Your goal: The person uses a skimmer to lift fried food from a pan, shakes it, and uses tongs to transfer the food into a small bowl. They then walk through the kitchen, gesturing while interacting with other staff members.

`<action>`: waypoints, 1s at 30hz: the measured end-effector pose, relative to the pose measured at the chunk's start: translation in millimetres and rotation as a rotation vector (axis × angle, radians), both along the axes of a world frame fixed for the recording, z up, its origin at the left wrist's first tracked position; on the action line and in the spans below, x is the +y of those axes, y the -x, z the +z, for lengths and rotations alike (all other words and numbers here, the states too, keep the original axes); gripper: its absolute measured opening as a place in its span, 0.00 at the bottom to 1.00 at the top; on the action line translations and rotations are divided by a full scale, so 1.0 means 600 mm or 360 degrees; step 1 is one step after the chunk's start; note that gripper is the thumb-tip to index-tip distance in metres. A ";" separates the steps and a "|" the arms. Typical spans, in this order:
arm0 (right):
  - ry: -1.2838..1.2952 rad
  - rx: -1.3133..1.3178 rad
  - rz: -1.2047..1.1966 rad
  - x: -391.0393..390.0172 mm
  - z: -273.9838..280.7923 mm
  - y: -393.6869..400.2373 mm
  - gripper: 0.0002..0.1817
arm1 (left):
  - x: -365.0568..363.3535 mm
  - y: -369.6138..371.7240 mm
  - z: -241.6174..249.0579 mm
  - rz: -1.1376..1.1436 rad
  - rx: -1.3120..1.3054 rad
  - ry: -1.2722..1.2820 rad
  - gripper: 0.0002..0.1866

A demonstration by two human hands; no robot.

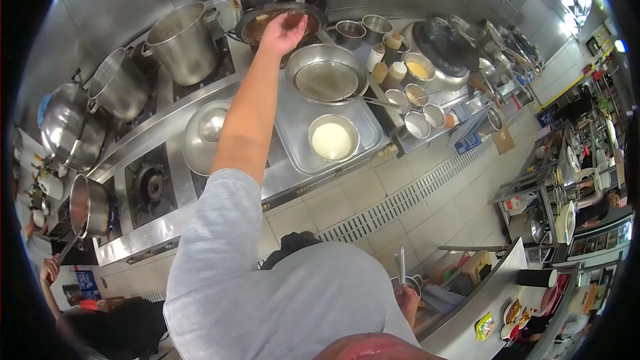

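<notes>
My left hand [283,35] reaches out above a wide dark wok [247,35] of brown liquid at the back of the stove. Its fingers are apart and slightly curled, and I see nothing held in them. Low on the right, my right hand [408,300] grips a small metal bowl [415,285], partly hidden by my body. A metal utensil handle [401,263] sticks up from it. Right of my left forearm, a steel pan [327,80] holds clear liquid. Below it, a bowl of pale cream-coloured liquid [331,141] stands on a metal tray [293,137].
Tall stockpots [183,47] line the stove's left side, near a bare burner [153,183]. Squeeze bottles [395,73] and small bowls [418,125] crowd the right. Another person's hand [50,270] holds a saucepan [90,207] at lower left. A white counter [460,337] is behind me.
</notes>
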State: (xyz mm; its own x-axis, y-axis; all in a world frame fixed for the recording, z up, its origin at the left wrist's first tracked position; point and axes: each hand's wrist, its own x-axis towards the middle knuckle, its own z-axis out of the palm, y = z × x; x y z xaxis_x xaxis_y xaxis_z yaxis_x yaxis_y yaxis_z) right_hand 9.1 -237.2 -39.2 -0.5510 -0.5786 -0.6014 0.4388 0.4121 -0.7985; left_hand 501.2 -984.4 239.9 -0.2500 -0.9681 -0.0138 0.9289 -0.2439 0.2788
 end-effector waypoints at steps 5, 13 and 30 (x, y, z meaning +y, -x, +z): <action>-0.0035 0.0507 0.0191 0.027 -0.004 -0.024 0.06 | -0.022 0.025 0.033 0.0085 -0.0044 -0.0196 0.19; -0.0010 0.0521 0.0214 0.018 0.045 -0.070 0.07 | -0.093 0.002 0.017 0.0179 -0.0194 -0.0356 0.07; -0.0002 0.0307 0.0074 0.034 0.040 -0.084 0.06 | -0.062 -0.097 -0.102 0.0085 -0.0213 -0.0237 0.06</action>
State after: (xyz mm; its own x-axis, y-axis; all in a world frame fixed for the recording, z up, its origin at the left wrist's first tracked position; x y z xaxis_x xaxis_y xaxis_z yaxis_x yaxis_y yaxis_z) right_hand 59.4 -216.8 -14.9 -0.6290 -0.6051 -0.4880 0.2581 0.4296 -0.8654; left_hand 559.5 -1021.8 178.6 -0.1850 -0.9646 -0.1877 0.8986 -0.2433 0.3651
